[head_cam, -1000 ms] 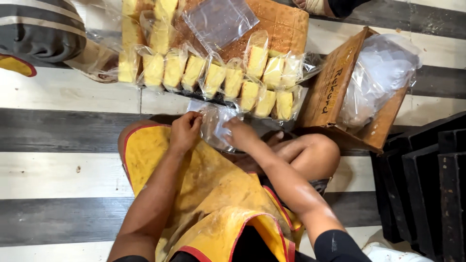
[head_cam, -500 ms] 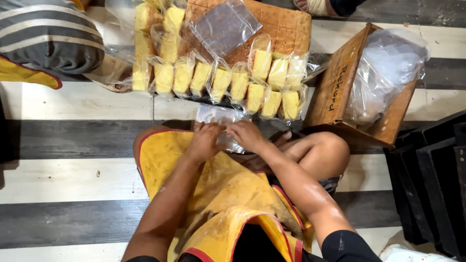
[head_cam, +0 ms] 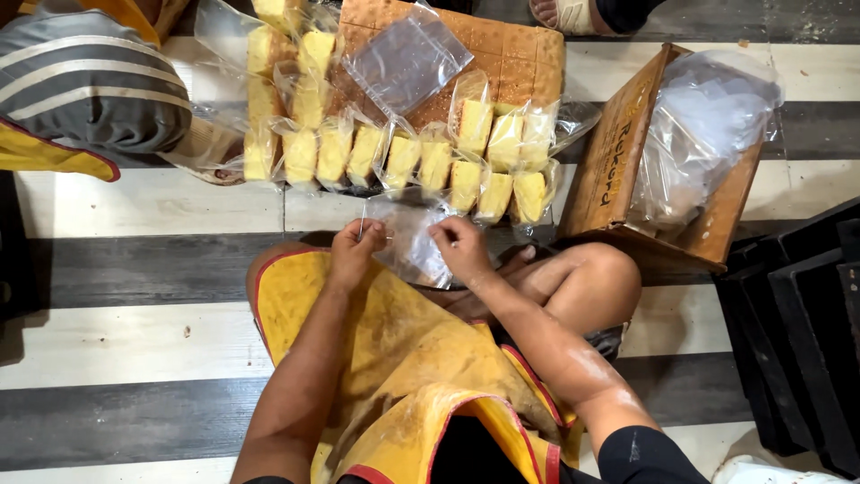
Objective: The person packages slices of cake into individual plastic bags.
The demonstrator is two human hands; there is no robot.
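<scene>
Both my hands pinch one clear plastic bag above my lap. My left hand grips its left edge and my right hand grips its right edge. The bag looks empty. Just beyond it lies a row of several yellow cake slices in clear bags, leaning against a large brown slab of cake. A loose clear bag rests on top of the slab. A yellow apron covers my lap.
A cardboard box holding a bundle of clear plastic bags stands at the right. Another person in striped cloth sits at the upper left, a sandalled foot at the top. Dark stacked trays fill the right edge. The floor is striped.
My hands have drawn slightly apart on the clear bag. The view has shifted a little to the right, so the striped cloth sits further left.
</scene>
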